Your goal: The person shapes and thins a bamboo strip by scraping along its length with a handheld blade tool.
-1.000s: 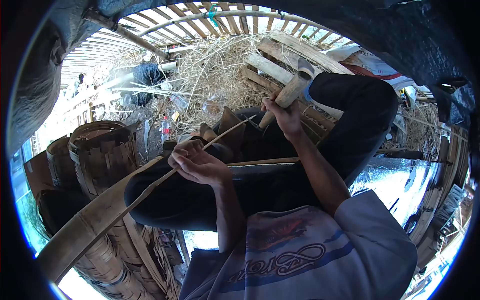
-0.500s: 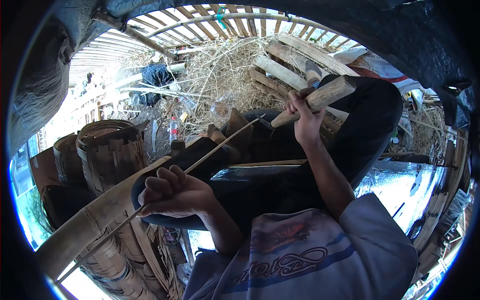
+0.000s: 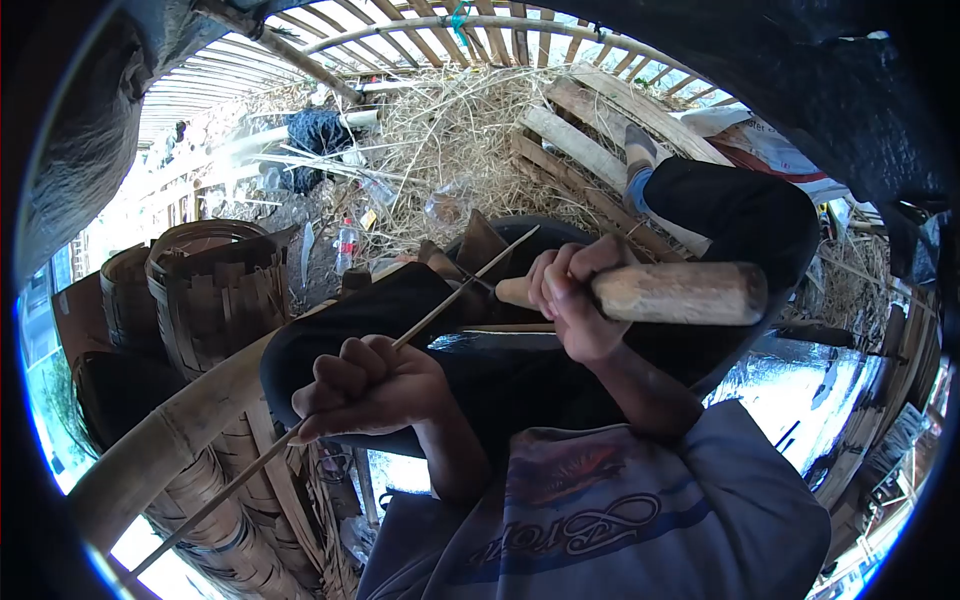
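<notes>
My left hand (image 3: 375, 392) is closed around a long, thin bamboo strip (image 3: 228, 492), which slants from the lower left up to a tip ahead of my legs. In my right hand (image 3: 585, 303) is a knife (image 3: 690, 293) with a thick, pale wooden handle, its butt pointing right. Its short dark blade lies at the strip, beyond my left hand; whether it cuts in cannot be made out. Below my left hand, a thick bamboo pole (image 3: 185, 425) runs diagonally beside my knee.
Woven bamboo baskets (image 3: 218, 300) stand at the left, with more rolled weaving below the pole. Ahead lie straw (image 3: 470, 120), wooden planks (image 3: 575, 145), a small bottle (image 3: 347, 248) and a dark bundle (image 3: 318, 135). A slatted fence (image 3: 390, 38) closes the far side.
My right hand has come down and nearer my body, and the knife handle has swung from slanting up to nearly level. The blade now meets the strip. My left hand has shifted slightly right.
</notes>
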The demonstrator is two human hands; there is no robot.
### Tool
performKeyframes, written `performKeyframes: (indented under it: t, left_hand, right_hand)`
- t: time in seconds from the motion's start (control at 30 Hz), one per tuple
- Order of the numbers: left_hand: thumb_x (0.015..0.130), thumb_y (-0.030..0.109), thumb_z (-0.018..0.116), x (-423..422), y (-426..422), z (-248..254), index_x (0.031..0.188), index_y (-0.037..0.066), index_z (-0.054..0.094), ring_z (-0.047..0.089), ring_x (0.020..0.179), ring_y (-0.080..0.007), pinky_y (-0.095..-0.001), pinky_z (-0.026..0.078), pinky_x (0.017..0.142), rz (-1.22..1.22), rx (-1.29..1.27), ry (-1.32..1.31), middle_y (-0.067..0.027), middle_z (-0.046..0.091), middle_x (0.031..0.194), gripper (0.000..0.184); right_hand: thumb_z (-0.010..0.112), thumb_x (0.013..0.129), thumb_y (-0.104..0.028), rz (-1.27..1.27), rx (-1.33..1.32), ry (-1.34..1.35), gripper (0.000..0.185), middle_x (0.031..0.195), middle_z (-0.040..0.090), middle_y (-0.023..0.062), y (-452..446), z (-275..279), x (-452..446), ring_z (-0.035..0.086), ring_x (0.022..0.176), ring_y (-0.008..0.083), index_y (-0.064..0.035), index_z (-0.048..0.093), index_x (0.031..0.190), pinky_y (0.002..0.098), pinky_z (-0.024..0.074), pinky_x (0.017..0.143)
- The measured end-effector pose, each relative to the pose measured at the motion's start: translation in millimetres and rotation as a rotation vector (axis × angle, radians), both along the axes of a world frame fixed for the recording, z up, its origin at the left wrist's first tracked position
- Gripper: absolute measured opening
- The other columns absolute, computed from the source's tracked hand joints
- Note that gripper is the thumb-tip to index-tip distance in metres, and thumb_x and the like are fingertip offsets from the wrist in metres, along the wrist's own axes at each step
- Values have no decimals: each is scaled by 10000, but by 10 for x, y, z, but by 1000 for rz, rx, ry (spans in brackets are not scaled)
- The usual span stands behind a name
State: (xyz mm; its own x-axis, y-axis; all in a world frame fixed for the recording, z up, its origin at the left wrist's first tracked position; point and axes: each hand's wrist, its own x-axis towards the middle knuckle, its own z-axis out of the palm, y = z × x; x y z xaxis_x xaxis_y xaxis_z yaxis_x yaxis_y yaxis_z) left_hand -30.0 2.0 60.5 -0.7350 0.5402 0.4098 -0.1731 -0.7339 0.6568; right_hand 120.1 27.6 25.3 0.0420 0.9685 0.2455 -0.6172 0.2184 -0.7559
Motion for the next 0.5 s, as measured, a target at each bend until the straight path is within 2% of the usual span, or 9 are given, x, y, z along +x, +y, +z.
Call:
performKeyframes:
  t: [0.07, 0.17, 0.2, 0.3, 0.43, 0.5]
  left_hand:
    - [926, 556, 279, -44, -17, -25, 667, 148, 222, 104, 452, -60, -216, 87, 371, -53, 10, 39, 34, 168, 548, 487]
    - [926, 559, 279, -22, 16, -11, 666, 147, 233, 111, 457, -61, -219, 93, 380, -141, 67, -4, 34, 174, 551, 489]
    - [926, 559, 279, -2, 23, -7, 666, 147, 233, 111, 457, -61, -219, 93, 380, -134, 56, -3, 34, 174, 551, 489]
    - [925, 564, 284, 40, 88, -3, 669, 145, 247, 123, 462, -64, -218, 98, 390, -232, 168, -37, 34, 179, 554, 492]
    - [926, 564, 290, 45, 73, -3, 672, 145, 257, 128, 465, -67, -214, 105, 393, -201, 138, -40, 32, 182, 552, 491]
    - [927, 563, 289, 54, 84, -7, 671, 145, 259, 127, 464, -67, -214, 106, 393, -196, 133, -36, 32, 183, 552, 491]
  right_hand:
    - [519, 879, -50, 13, -61, 43, 165, 623, 424, 23, 39, -202, 54, 369, 441, 104, -99, 364, 858, 287, 371, 484]
    - [512, 890, -73, 30, -7, 176, 154, 606, 423, 17, -8, 386, 114, 389, 444, 109, -106, 364, 862, 294, 390, 512]
    - [517, 887, -55, 126, 39, 109, 164, 586, 419, 12, -15, 599, 207, 415, 451, 114, -112, 364, 872, 287, 397, 514]
    - [511, 887, -35, 130, 244, 21, 172, 576, 413, 11, 15, 661, 159, 433, 463, 115, -114, 358, 883, 278, 401, 521]
    - [522, 887, -52, 25, 39, -76, 156, 562, 408, 11, 50, 345, 61, 415, 447, 113, -111, 379, 876, 269, 367, 475]
    - [591, 836, -30, 53, 23, 58, 202, 603, 463, 31, 15, 432, 138, 462, 483, 128, -91, 402, 870, 279, 406, 464]
